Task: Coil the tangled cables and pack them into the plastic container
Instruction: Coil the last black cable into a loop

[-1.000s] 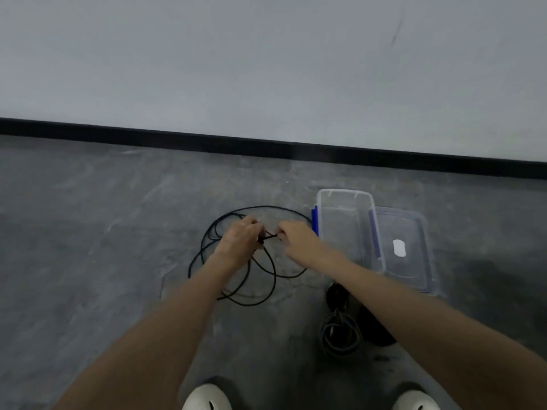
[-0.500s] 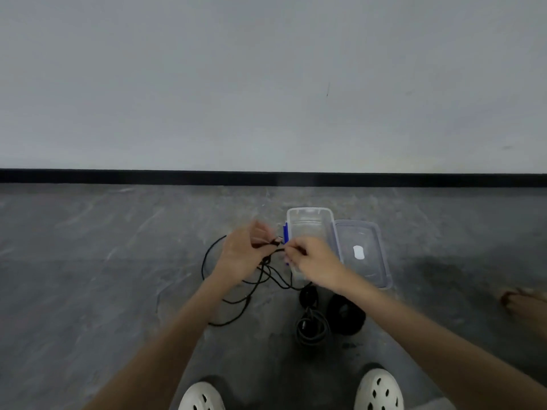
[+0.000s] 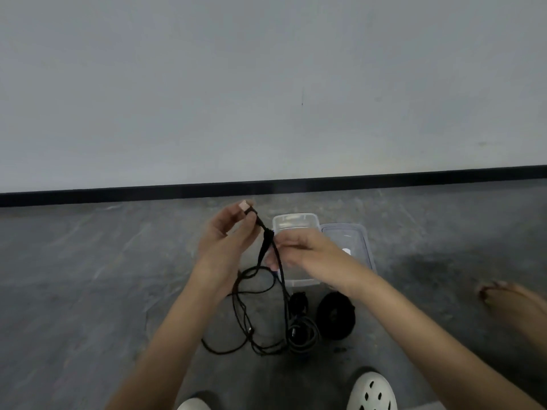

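Below, grey floor (image 3: 88, 291), cable (image 3: 264, 247); pale wall (image 3: 266, 84).

left hand (image 3: 228, 241): rising, lifting the plug (image 3: 245, 206) well off the floor.
right hand (image 3: 305, 253): rising too, pinching strands just below it.
cable (image 3: 281, 279): loops leaving the floor, now hanging nearer.

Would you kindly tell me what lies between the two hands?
In the head view, a short stretch of black cable spans the gap between the left hand and the right hand; both hold it.
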The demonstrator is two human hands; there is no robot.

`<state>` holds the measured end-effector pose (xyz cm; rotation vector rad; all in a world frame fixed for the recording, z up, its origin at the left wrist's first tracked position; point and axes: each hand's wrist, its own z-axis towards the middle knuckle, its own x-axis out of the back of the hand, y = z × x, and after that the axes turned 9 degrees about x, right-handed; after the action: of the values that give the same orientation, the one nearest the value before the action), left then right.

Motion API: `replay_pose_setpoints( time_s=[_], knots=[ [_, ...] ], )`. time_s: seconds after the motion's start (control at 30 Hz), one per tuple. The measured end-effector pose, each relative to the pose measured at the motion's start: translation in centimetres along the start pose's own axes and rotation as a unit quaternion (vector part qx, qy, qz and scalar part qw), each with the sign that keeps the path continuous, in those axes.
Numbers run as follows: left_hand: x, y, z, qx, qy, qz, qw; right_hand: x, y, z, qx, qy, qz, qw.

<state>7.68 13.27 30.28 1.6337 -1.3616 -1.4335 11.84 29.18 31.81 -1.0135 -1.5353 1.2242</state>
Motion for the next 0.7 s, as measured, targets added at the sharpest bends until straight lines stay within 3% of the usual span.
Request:
replay_pose_setpoints(
  time_s=[0.1,0.2,0.37,0.6,0.7],
  knots=[
    [0.1,-0.3,0.5,0.006,0.01,-0.011,1.0,0.5,-0.3,0.1,-0.015,0.005,0.058,0.998],
    [0.0,-0.5,0.6,0.018,0.007,0.022,1.0,0.7,-0.1,0.3,-0.003,0.025,-0.012,1.0],
    [0.2,-0.5,0.2,-0.003,-0.004,0.258,0.966,2.4,0.0,0.9,0.033,0.077,-0.134,0.987],
    [-1.0,-2.0,0.6,0.064,-0.147,0.438,0.885,4.8,0.8,1.4,-0.002,-0.036,-0.316,0.948],
    [-1.4,-2.4,0.9,0.033,-0.196,0.458,0.866,4.9,0.7,1.8,-0.003,-0.073,-0.324,0.943]
  ],
)
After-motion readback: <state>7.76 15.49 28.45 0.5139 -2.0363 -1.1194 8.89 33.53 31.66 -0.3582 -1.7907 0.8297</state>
